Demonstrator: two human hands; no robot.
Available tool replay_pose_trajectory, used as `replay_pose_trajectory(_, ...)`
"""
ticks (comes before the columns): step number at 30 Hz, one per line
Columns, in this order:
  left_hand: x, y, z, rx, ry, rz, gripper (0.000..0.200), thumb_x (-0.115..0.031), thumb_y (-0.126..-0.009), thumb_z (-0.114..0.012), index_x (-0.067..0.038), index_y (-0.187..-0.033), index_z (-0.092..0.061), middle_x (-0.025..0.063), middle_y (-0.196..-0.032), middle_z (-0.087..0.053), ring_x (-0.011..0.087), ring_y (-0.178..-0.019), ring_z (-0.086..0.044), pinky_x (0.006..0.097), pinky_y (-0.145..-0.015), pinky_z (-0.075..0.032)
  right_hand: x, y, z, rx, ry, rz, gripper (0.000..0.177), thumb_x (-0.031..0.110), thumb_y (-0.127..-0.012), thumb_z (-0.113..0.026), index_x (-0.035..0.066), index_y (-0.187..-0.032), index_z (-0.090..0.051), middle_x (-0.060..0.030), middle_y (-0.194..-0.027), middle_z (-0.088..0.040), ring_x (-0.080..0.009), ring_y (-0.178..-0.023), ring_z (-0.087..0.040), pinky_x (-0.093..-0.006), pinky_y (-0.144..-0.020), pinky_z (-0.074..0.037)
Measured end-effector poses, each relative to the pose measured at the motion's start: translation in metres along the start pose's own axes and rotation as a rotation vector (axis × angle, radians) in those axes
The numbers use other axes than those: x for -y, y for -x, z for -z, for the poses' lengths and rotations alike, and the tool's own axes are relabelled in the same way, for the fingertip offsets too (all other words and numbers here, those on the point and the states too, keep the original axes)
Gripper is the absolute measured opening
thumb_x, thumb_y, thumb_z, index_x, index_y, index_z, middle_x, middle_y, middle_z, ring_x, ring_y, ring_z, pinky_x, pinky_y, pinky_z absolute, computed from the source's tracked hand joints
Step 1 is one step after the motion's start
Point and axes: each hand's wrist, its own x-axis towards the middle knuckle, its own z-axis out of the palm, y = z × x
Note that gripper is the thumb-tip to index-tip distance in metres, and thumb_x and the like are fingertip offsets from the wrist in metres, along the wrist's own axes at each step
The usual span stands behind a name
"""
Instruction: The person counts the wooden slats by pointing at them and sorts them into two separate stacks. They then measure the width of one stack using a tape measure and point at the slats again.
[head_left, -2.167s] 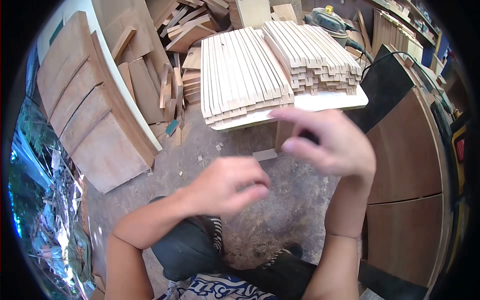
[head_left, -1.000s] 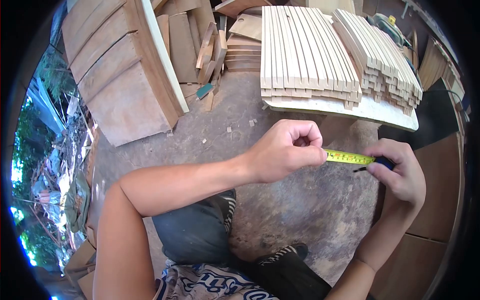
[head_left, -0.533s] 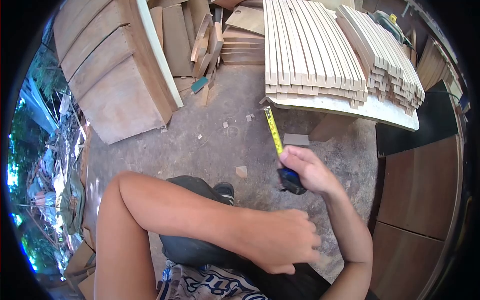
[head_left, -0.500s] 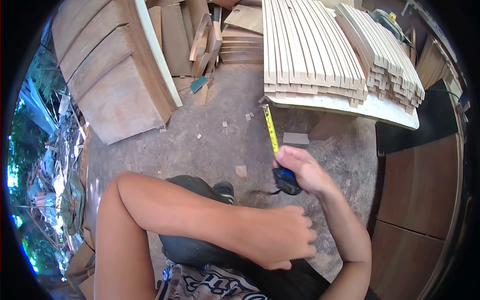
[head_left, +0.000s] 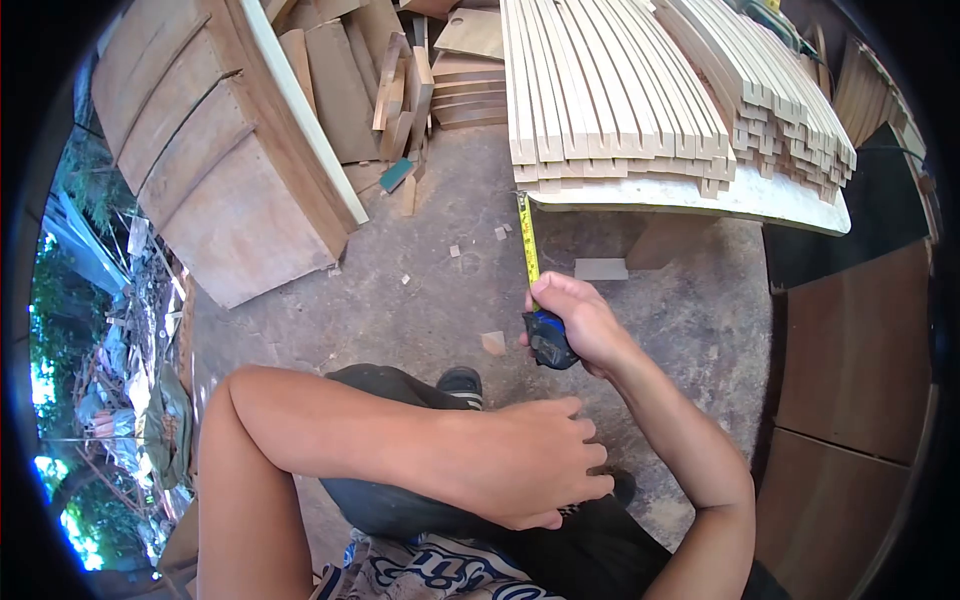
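My right hand (head_left: 585, 322) is closed around a black and blue tape measure (head_left: 550, 340), its thumb on the pulled-out yellow blade (head_left: 529, 245). The blade's metal end lies at the near left corner of a white board (head_left: 790, 203); whether it touches is hard to tell. On that board rest stacked pale curved wooden slats (head_left: 615, 110). My left hand (head_left: 530, 462) hangs palm down over my lap, its fingers loosely bent and a little apart, with nothing visible in them.
A large curved wooden panel (head_left: 250, 200) stands at the left. Wood offcuts (head_left: 345, 90) are piled at the back, beside a green block (head_left: 396, 176). Small scraps lie on the concrete floor (head_left: 350, 310). Brown panels (head_left: 850, 350) stand at the right.
My right hand and the tape measure have shifted left and slightly up, bringing the blade's end nearer the board's corner. My left hand has moved a little left, its fingers less curled.
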Motion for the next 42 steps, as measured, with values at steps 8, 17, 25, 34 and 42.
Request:
replay_pose_trajectory(8,-0.001,-0.001,0.001,0.013,0.005,-0.002,0.049,-0.038,-0.098,-0.065,-0.003,-0.132,-0.061,0.0110,-0.114,-0.063,0.0261,-0.107,-0.061,0.0401,-0.096,-0.044,-0.003,-0.005,-0.001,0.004,-0.003,0.029,0.027,0.029,-0.110,-0.054,0.006,-0.096,-0.061,-0.0054,-0.083,-0.063,-0.0167,-0.070,-0.069,-0.0309,-0.061,-0.053)
replay_pose_trajectory(17,-0.001,-0.003,0.001,0.044,0.026,-0.003,0.051,-0.037,-0.098,-0.065,-0.003,-0.135,-0.060,0.0128,-0.118,-0.064,0.0271,-0.108,-0.061,0.0413,-0.098,-0.044,0.001,-0.007,-0.003,0.071,-0.042,0.068,0.029,0.032,-0.111,-0.053,0.008,-0.096,-0.061,-0.0042,-0.082,-0.065,-0.0156,-0.073,-0.070,-0.0292,-0.064,-0.055)
replay_pose_trajectory(25,-0.002,-0.003,0.001,0.026,0.024,-0.004,0.052,-0.038,-0.099,-0.064,-0.003,-0.137,-0.058,0.0132,-0.121,-0.064,0.0279,-0.112,-0.061,0.0425,-0.101,-0.044,0.013,-0.012,-0.007,0.039,0.010,0.183,0.029,0.032,-0.110,-0.053,0.008,-0.095,-0.062,-0.0049,-0.083,-0.066,-0.0164,-0.073,-0.072,-0.0303,-0.064,-0.057)
replay_pose_trajectory(34,-0.001,-0.005,0.004,0.035,0.025,-0.007,0.052,-0.038,-0.099,-0.064,-0.003,-0.137,-0.058,0.0134,-0.123,-0.064,0.0277,-0.112,-0.061,0.0427,-0.101,-0.044,0.021,-0.006,-0.003,0.026,-0.113,0.166,0.030,0.034,-0.110,-0.053,0.008,-0.097,-0.061,-0.0088,-0.080,-0.068,-0.0165,-0.070,-0.072,-0.0303,-0.059,-0.058)
replay_pose_trajectory(42,0.001,-0.006,0.001,0.007,0.017,-0.008,0.052,-0.039,-0.098,-0.065,-0.004,-0.136,-0.057,0.0128,-0.123,-0.063,0.0270,-0.111,-0.061,0.0415,-0.100,-0.044,0.008,-0.003,-0.001,-0.001,-0.070,0.142,0.025,0.026,-0.109,-0.053,0.008,-0.096,-0.063,-0.0048,-0.085,-0.064,-0.0154,-0.071,-0.069,-0.0320,-0.058,-0.055)
